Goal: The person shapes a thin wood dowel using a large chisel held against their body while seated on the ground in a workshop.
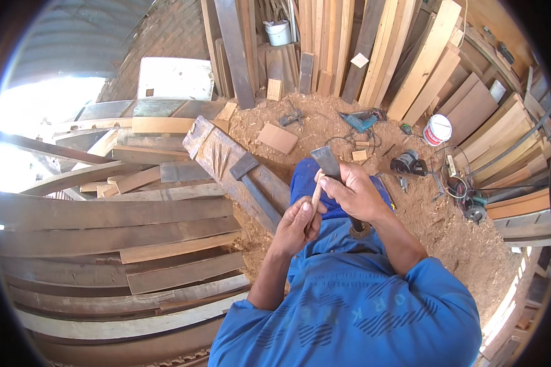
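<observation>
My left hand [301, 225] is closed round the lower part of a thin, pale wooden peg [316, 197], which stands nearly upright over my lap. In my right hand [360, 194] is a broad chisel [326, 160], its grey blade pointing up and away from me. The chisel's dark handle end shows below that hand, close to my shirt. The fingertips of my right hand are beside the upper end of the peg, next to the blade. To the left of my knees, a hammer [245, 167] lies on a thick, worn plank [211, 148].
Long boards [110, 211] are stacked at left. Shavings cover the ground [324, 116], where a teal power tool [359, 120], a circular saw [405, 161] and an angle grinder [474, 209] lie among cables. A white bucket [437, 129] stands at right. Upright timber [327, 43] lines the back.
</observation>
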The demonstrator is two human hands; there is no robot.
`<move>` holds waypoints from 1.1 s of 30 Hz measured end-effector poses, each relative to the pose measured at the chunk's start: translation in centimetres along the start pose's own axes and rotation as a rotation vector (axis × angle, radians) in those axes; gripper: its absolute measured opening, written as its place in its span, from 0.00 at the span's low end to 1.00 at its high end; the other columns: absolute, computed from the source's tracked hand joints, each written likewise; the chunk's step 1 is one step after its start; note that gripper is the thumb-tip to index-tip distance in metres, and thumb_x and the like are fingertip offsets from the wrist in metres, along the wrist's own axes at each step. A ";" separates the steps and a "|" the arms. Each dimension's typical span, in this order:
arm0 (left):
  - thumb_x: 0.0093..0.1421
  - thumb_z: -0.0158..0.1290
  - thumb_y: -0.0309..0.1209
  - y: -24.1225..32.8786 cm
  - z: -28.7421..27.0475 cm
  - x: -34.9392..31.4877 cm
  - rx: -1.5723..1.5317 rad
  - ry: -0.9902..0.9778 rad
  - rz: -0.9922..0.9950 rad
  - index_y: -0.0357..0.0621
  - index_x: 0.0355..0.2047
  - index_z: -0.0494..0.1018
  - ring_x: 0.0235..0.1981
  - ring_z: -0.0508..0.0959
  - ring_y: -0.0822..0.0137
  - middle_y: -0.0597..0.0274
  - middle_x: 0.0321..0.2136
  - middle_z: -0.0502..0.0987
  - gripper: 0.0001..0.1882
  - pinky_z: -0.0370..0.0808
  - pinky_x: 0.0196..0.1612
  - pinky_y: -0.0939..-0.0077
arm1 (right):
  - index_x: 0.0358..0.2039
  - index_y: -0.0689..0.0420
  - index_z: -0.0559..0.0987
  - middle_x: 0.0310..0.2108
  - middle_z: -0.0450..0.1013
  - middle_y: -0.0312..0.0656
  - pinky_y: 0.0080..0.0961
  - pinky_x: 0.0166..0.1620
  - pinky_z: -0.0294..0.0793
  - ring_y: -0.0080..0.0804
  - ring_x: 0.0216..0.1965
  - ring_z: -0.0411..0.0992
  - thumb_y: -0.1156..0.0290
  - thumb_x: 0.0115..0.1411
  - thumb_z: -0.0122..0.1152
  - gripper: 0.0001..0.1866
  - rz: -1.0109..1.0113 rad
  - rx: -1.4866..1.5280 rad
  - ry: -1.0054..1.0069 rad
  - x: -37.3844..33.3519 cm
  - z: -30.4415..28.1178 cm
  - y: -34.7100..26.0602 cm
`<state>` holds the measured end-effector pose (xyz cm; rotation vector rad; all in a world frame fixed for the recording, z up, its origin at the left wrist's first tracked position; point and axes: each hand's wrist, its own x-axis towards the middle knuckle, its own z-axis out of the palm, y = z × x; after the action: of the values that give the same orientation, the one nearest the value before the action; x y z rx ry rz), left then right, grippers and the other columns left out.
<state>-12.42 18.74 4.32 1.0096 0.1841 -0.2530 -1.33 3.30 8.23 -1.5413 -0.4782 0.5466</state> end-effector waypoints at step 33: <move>0.73 0.33 0.39 2.9 0.9 1.4 0.305 0.304 0.274 0.47 0.29 0.66 0.18 0.61 0.85 0.76 0.17 0.64 0.18 0.60 0.21 0.87 | 0.39 0.58 0.66 0.19 0.60 0.31 0.21 0.19 0.67 0.15 0.15 0.58 0.65 0.69 0.41 0.10 0.350 0.755 -0.154 -4.6 6.3 -2.2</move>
<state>-10.24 19.28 6.72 1.3603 0.2856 0.1287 -8.69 5.60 10.60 -0.8547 -0.0807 0.9898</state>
